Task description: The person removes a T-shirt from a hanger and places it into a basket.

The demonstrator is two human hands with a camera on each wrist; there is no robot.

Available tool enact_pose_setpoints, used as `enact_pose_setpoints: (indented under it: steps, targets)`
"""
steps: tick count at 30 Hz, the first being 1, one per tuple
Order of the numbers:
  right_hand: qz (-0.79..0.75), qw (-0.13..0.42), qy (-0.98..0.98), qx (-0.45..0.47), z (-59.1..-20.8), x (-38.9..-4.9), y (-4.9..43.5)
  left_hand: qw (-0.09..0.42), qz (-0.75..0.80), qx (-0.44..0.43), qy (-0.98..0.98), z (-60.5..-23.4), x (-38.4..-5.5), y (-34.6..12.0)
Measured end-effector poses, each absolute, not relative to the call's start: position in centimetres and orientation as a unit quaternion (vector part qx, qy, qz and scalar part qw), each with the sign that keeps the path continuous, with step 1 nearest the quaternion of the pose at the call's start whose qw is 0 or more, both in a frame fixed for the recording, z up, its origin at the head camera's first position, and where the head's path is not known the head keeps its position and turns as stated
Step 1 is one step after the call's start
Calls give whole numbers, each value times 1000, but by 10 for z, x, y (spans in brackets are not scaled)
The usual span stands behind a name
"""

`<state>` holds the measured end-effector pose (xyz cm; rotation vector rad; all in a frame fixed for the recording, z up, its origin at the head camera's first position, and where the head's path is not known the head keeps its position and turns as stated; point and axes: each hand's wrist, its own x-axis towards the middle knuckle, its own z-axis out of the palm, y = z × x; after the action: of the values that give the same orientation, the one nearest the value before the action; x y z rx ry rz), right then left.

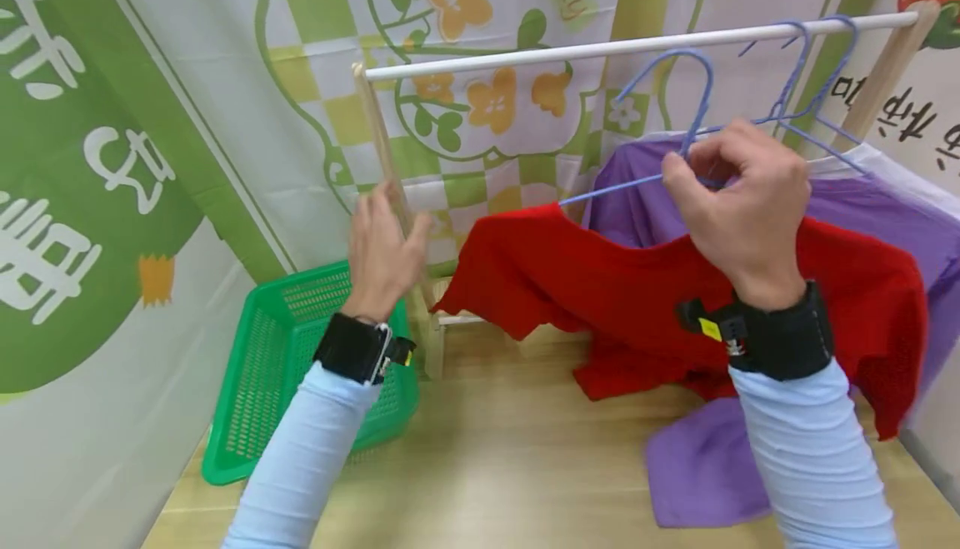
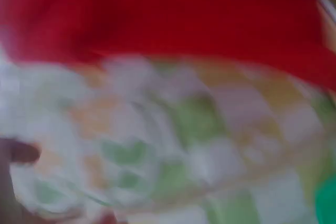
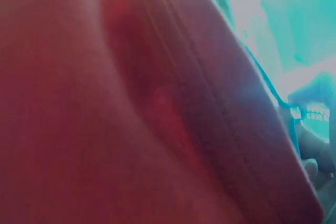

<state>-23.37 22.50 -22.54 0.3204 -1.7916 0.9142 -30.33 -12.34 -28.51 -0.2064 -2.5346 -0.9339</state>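
My right hand (image 1: 750, 199) pinches a blue wire hanger (image 1: 617, 188) at the neck, just under its hook. From it hangs a red garment (image 1: 540, 257), spread wide in front of the rack. The top of the hook stands right at the white rail (image 1: 510, 59) in the head view. My left hand (image 1: 382, 253) is held up beside the rack's left wooden post (image 1: 377, 128), fingers loosely extended and holding nothing. Red cloth (image 3: 220, 93) fills most of the right wrist view. The left wrist view is blurred, with the garment's edge (image 2: 199, 19) across the top.
Two more blue hangers (image 1: 806, 57) hang at the rail's right end, bearing purple garments (image 1: 877, 207). Purple cloth (image 1: 705, 466) shows low under the red garment. A green basket (image 1: 240, 399) stands left of the rack on the wooden table (image 1: 487, 466).
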Motion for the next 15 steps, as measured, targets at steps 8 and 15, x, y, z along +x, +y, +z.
enact_pose_setpoints:
  steps: [8, 15]
  targets:
    - [424, 491, -734, 201, -298, -208, 204, 184, -259, -349, -881, -318, -231, -75]
    - [425, 444, -762, 204, -348, -219, 194, 142, -271, -338, -890, -353, -227, -79]
